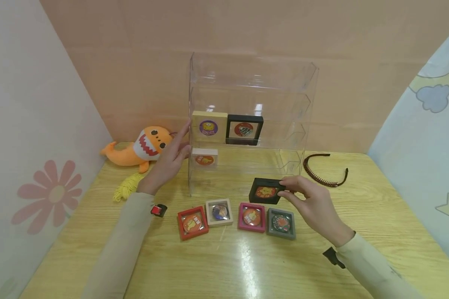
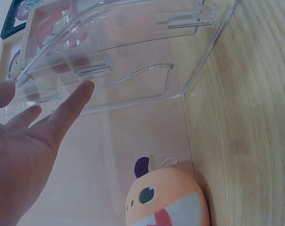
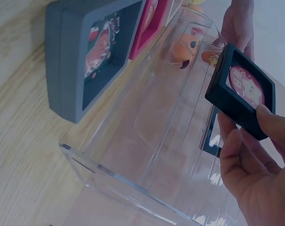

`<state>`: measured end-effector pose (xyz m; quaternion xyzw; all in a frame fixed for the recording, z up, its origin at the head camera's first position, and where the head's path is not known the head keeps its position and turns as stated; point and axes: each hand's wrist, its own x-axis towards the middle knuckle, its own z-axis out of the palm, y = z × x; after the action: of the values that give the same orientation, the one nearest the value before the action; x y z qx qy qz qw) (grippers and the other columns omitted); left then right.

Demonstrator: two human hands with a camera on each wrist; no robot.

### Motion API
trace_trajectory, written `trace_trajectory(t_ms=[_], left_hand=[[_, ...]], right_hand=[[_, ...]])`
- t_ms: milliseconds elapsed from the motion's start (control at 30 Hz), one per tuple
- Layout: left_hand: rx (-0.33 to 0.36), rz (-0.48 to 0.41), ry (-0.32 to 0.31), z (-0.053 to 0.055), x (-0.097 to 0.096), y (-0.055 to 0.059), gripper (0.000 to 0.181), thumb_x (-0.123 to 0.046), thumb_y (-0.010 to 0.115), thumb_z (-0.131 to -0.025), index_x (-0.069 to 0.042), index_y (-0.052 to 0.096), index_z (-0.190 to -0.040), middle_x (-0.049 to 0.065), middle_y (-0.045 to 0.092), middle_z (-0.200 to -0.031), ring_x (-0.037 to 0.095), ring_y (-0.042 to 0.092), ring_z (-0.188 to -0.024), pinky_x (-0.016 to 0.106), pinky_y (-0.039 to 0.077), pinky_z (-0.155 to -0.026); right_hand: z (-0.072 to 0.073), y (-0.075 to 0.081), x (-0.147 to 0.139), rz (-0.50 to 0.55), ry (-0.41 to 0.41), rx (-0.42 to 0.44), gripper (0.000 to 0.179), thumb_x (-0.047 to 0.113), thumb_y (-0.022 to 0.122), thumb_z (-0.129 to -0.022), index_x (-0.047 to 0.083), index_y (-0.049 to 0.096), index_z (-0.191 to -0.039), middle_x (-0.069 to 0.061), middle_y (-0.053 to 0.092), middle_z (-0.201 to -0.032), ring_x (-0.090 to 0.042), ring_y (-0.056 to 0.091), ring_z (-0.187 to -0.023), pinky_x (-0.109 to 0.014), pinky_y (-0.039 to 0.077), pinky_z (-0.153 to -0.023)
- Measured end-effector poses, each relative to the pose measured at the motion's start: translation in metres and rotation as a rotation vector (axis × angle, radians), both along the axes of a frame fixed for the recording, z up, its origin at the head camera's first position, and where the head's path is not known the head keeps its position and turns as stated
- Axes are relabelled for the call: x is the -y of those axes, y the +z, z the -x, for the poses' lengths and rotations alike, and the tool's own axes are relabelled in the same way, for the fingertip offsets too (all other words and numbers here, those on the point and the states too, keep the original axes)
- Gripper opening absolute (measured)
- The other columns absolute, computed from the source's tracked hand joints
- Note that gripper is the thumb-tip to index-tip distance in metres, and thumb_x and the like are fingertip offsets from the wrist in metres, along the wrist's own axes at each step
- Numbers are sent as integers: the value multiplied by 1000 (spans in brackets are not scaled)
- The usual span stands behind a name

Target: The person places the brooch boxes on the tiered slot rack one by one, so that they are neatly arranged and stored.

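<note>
My right hand [image 1: 316, 203] pinches a black badge frame [image 1: 266, 192] by its right edge, in front of the clear acrylic display rack's lower tiers. In the right wrist view this black frame [image 3: 248, 87] shows a round red badge with a star figure. My left hand [image 1: 167, 162] rests against the left side of the display rack [image 1: 190, 99], its fingers extended. On one tier stand a cream frame [image 1: 208, 127] and another black frame [image 1: 245, 130]; a white frame [image 1: 204, 160] sits one tier lower.
On the table lie a red frame [image 1: 192, 223], an off-white frame [image 1: 219, 212], a pink frame [image 1: 252, 217] and a grey frame [image 1: 281, 223]. An orange shark plush [image 1: 149, 143] and yellow yarn [image 1: 128, 187] are at left; a dark headband [image 1: 320, 180] lies at right.
</note>
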<state>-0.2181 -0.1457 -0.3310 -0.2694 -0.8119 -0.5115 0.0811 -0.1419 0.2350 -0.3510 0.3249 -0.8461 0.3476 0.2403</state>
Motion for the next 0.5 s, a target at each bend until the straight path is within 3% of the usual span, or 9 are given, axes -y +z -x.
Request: trace_trajectory(t_ms=[500], left_hand=[[-8, 4, 2, 0, 0, -1, 64, -4, 39, -109, -17, 10, -165, 18, 17, -166, 43, 46, -135, 53, 50, -101]], right_hand=[[22, 5, 21, 46, 23, -51, 37, -12, 83, -75, 5, 72, -106, -1, 74, -100, -18, 74, -85, -19, 57, -81]])
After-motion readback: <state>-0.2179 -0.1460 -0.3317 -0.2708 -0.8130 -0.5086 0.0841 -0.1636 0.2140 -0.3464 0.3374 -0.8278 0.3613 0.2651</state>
